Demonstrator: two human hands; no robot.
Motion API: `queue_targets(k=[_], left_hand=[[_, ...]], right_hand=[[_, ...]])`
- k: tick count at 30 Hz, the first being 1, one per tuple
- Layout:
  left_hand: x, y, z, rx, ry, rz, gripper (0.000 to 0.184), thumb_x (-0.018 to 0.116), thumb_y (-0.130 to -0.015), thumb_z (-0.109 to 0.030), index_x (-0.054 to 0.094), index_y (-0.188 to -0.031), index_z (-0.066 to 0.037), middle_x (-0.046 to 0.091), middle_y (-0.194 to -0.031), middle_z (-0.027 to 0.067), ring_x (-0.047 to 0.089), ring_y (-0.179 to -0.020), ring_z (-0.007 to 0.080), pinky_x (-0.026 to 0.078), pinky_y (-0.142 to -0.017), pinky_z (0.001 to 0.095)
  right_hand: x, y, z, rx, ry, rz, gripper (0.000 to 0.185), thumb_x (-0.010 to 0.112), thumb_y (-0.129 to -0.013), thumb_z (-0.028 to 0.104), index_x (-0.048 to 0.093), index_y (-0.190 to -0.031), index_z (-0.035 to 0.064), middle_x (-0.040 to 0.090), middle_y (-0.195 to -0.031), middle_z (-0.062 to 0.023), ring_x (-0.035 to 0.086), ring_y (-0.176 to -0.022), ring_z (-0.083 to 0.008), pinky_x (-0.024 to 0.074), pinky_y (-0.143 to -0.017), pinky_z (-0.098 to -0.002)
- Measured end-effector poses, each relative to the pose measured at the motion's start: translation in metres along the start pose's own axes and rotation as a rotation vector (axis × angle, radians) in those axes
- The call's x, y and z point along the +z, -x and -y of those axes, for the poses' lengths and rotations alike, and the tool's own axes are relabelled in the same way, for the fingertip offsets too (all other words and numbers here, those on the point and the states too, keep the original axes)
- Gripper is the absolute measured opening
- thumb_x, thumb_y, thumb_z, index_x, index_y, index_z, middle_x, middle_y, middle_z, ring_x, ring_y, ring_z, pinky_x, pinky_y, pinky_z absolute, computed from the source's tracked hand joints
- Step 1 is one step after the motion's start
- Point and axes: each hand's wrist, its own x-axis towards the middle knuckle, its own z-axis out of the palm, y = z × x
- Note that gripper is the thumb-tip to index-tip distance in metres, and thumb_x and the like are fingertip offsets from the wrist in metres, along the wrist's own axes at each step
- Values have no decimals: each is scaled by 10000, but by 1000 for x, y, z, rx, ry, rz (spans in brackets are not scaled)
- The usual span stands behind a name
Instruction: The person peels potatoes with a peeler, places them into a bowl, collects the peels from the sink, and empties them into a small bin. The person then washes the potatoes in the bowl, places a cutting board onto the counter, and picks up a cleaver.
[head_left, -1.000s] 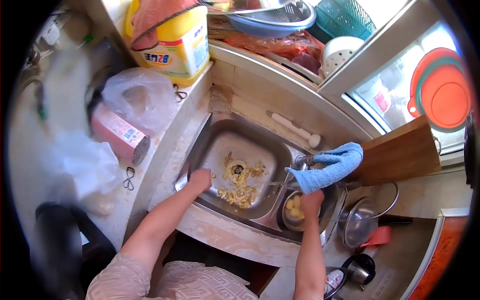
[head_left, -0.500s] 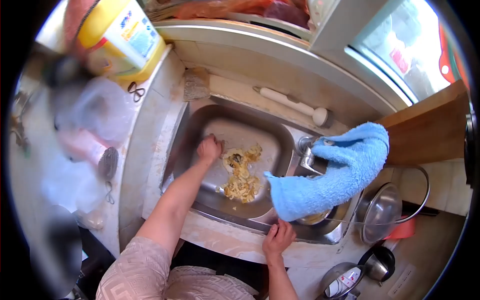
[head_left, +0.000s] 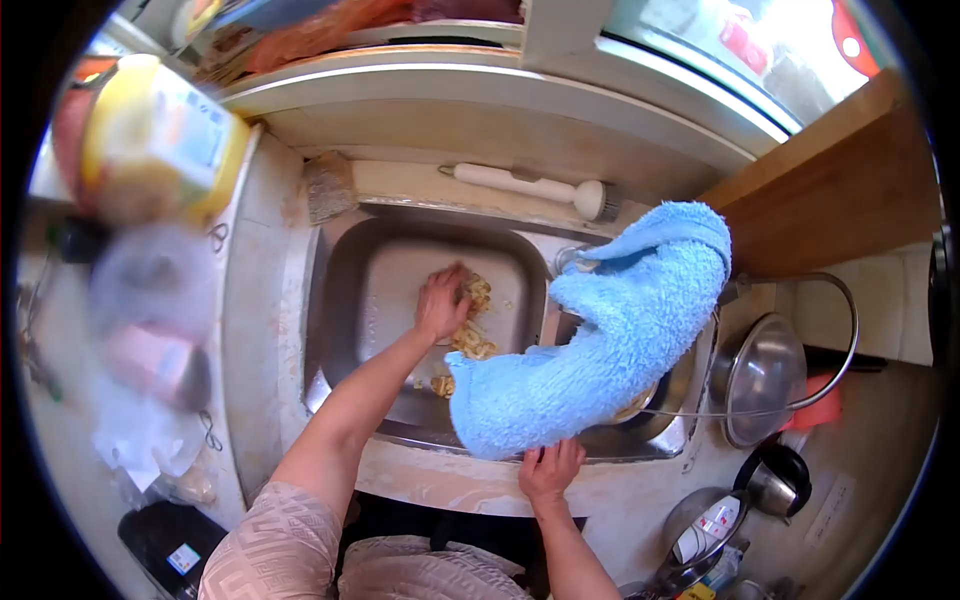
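Observation:
In the steel sink (head_left: pixel 350 270), my left hand (head_left: pixel 443 303) lies against a heap of yellowish-brown peelings (head_left: pixel 472 343). Its fingers reach over the left side of the heap, slightly blurred, and it covers part of the scraps. My right hand (head_left: pixel 551 470) rests on the front edge of the sink, fingers apart and holding nothing I can see. Just above its fingertips hangs the lower edge of a light blue towel (head_left: pixel 610 345). The towel drapes over the tap area and hides much of the smaller right basin.
Behind the sink lie a white-handled brush (head_left: pixel 530 185) and a scouring pad (head_left: pixel 330 187). To the right are a metal lid (head_left: pixel 765 380) and a metal bowl (head_left: pixel 690 520) with a cup inside. A yellow tub (head_left: pixel 165 140) and plastic bags (head_left: pixel 150 280) stand on the left counter.
My left hand has moved from beside the peelings to over them, its curled fingers spreading out. My right hand stays at the sink's front edge. The camera view has shifted right.

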Motion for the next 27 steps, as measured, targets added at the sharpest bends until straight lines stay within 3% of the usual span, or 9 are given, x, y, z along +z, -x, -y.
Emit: queue_targets(k=[2, 4, 7, 13, 17, 21, 23, 26, 27], left_hand=[[19, 8, -1, 226, -64, -133, 490, 567, -804, -229, 487, -1272, -110, 453, -1333, 176, 433, -1223, 290, 360, -1005, 376], [34, 44, -2, 405, -212, 212, 599, 541, -831, -214, 347, -1381, -76, 290, -1457, 151, 262, -1337, 322, 204, -1106, 383], [22, 74, -1, 528, -109, 529, 583, 531, -837, -220, 356, -1372, -70, 307, -1446, 155, 270, -1330, 342, 214, -1094, 416], [19, 31, -37, 392, -85, 311, 553, 512, -848, -233, 373, -1354, -60, 340, -1424, 163, 286, -1318, 381, 234, -1071, 480], [40, 55, -25, 606, 48, 368, 537, 468, -870, -213, 344, -1363, -40, 346, -1421, 172, 288, -1319, 399, 225, -1069, 521], [-12, 93, -27, 607, -54, 758, 436, 499, -868, -179, 465, -1277, -35, 394, -1391, 152, 333, -1302, 352, 262, -1078, 448], [-49, 109, -42, 479, -127, 520, 335, 504, -887, -203, 569, -1150, -5, 500, -1302, 156, 446, -1226, 338, 339, -1032, 440], [-124, 113, -65, -660, 1150, 602, 336, 534, -894, -287, 651, -986, 15, 636, -1109, 113, 605, -1018, 252, 466, -905, 335], [-107, 112, -32, -650, 315, 475, 362, 510, -901, -312, 663, -951, 12, 641, -1096, 117, 607, -998, 242, 463, -903, 332]], right_hand=[[-2, 2, -1, -9, 11, -6, 286, 542, -823, 244, 583, -1005, 28, 576, -976, -116, 536, -890, -293, 377, -802, -433], [-1, 1, -1, -31, 28, -15, 325, 562, -809, 274, 577, -1018, 25, 572, -982, -122, 535, -882, -294, 382, -795, -430], [-7, -7, 7, 13, -10, -29, 362, 579, -798, 303, 573, -1025, 21, 570, -983, -128, 533, -877, -299, 386, -790, -429], [-4, -5, 8, 50, -9, -58, 407, 620, -769, 332, 572, -1023, 19, 570, -979, -130, 541, -886, -307, 394, -779, -428], [-5, -5, 4, 47, -50, -72, 384, 620, -755, 287, 565, -1034, 29, 573, -990, -125, 541, -899, -313, 396, -777, -427], [-5, -2, 5, 46, -109, -112, 394, 647, -745, 315, 571, -1018, 41, 576, -982, -118, 551, -913, -297, 399, -779, -426], [-7, -1, 3, 63, -138, -136, 373, 660, -744, 340, 578, -975, 59, 579, -969, -104, 561, -920, -283, 403, -781, -422], [1, 3, 2, 67, -196, -205, 335, 650, -760, 327, 581, -959, 66, 579, -958, -98, 560, -891, -285, 406, -783, -418], [3, 7, 3, 75, -189, -213, 325, 645, -768, 321, 582, -960, 67, 578, -952, -98, 559, -879, -289, 408, -785, -418]])
